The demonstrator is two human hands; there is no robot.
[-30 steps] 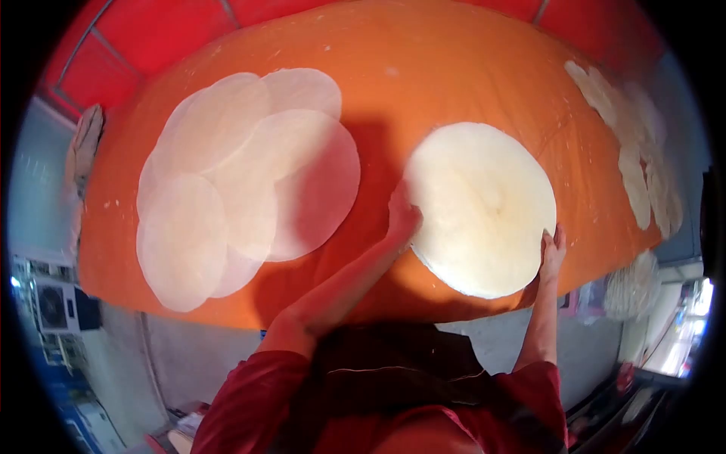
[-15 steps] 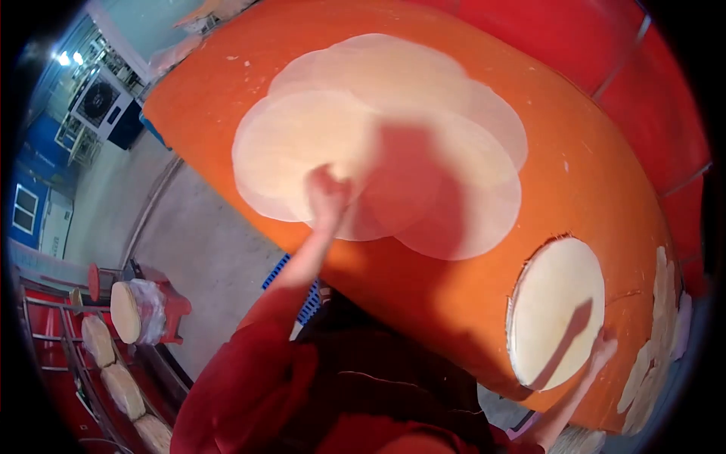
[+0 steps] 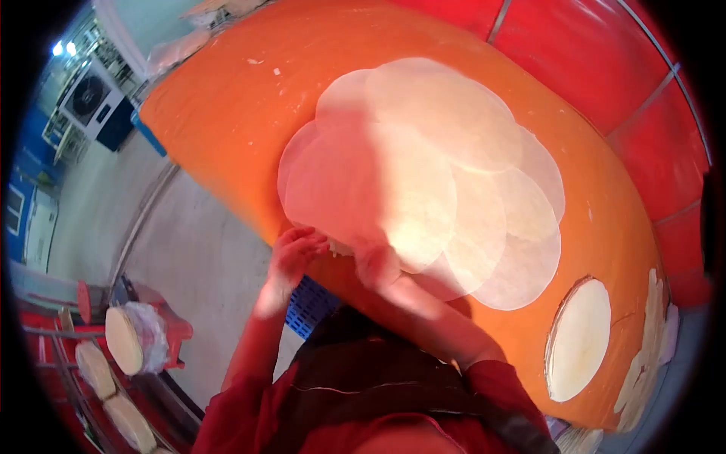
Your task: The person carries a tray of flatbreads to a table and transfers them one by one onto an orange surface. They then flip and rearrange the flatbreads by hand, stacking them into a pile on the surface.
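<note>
Thin, pale round dough sheets [image 3: 423,181] overlap in a broad cluster on the orange table. At the cluster's near left edge, my left hand [image 3: 293,256] has its fingers bent together on the rim of a dough sheet, where a whitish bit of edge shows. Close to its right is my right hand [image 3: 376,263], over the same near edge. Motion blur smears its fingers, so their grip does not show. Shadow covers both hands and the left part of the cluster. A thick round stack of dough sheets [image 3: 581,340] lies farther right.
The orange table [image 3: 219,129] has a curved edge, with red panels [image 3: 560,68] beyond it. A blue plastic crate [image 3: 308,309] sits below the near edge. To the left, a wrapped round stack [image 3: 125,340] rests on a red stool. Scraps [image 3: 641,356] lie at the table's right end.
My right hand has come from beside the thick stack to the cluster's near edge, close to my left hand. My left hand has moved from above the sheets to their rim. The view has shifted.
</note>
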